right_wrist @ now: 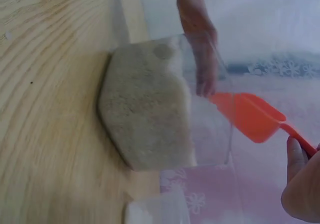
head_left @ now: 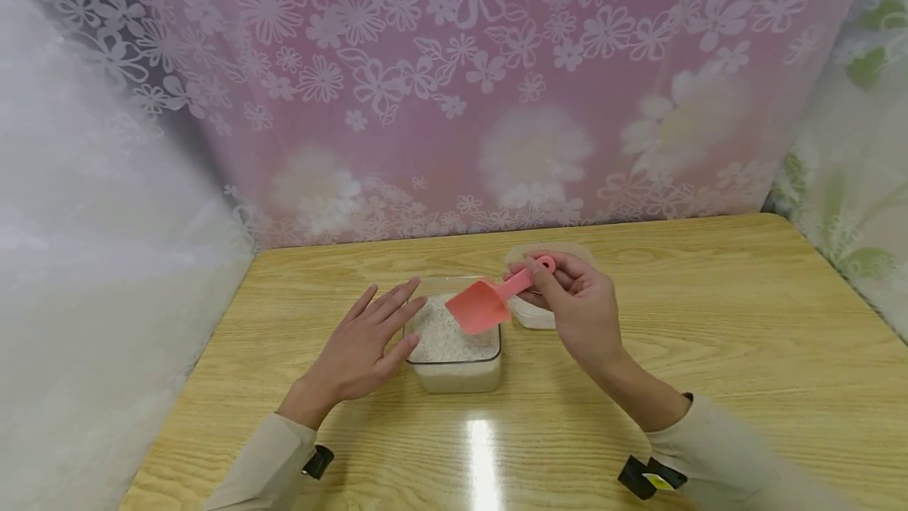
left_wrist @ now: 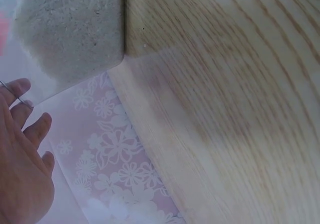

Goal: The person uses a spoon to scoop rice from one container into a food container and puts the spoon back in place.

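Note:
A clear square container (head_left: 457, 378) holds white rice (head_left: 443, 335), which fills it well below the rim. My right hand (head_left: 585, 310) pinches the handle of a pink scoop (head_left: 477, 307) between thumb and fingers. The scoop's blade hangs over the container, and in the right wrist view its tip (right_wrist: 225, 104) dips below the rim. My left hand (head_left: 369, 345) lies along the container's left side, fingers spread and mostly straight, touching the rim. In the left wrist view the fingertips (left_wrist: 31, 131) show at the container's edge.
A smaller clear tub (head_left: 534, 317) with white contents stands behind the right hand, partly hidden by it. A pale round lid-like disc (head_left: 567, 249) shows behind that. The wooden table (head_left: 723, 322) meets a pink floral curtain (head_left: 426, 156) at the back.

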Tool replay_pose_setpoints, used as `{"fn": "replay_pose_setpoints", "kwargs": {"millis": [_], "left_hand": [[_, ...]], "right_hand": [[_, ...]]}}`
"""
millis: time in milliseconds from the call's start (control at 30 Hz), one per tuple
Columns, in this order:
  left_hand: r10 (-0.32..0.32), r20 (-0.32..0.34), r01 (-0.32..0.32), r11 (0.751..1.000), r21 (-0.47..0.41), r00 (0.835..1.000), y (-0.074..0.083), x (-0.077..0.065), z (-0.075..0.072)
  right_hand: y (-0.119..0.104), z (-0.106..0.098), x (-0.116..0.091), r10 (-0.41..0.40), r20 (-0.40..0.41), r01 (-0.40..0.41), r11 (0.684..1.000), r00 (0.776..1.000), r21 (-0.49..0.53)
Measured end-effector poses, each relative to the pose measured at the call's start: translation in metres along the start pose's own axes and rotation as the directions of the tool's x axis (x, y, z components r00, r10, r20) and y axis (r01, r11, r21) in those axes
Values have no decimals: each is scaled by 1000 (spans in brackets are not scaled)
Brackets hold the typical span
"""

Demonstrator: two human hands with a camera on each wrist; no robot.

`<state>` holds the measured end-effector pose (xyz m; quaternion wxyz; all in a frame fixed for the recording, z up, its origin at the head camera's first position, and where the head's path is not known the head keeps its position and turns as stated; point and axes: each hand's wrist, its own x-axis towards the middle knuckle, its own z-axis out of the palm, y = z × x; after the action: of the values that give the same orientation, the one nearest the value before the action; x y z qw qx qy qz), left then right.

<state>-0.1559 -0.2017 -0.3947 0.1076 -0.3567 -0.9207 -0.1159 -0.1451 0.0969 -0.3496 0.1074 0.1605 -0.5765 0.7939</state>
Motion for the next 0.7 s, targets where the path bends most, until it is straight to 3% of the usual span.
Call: {"fn": "replay_pose_setpoints", "kwargs": {"millis": [367,700], "left_hand": [[-4,10,4,1000,12,1000,1,-1,0],[-1,28,-1,996,86,1000,1,1,-3]], "right_hand": [[26,19,-8,169,5,-168,985,986,-31],[26,32,-10,318,34,-316,947,948,-55]]}}
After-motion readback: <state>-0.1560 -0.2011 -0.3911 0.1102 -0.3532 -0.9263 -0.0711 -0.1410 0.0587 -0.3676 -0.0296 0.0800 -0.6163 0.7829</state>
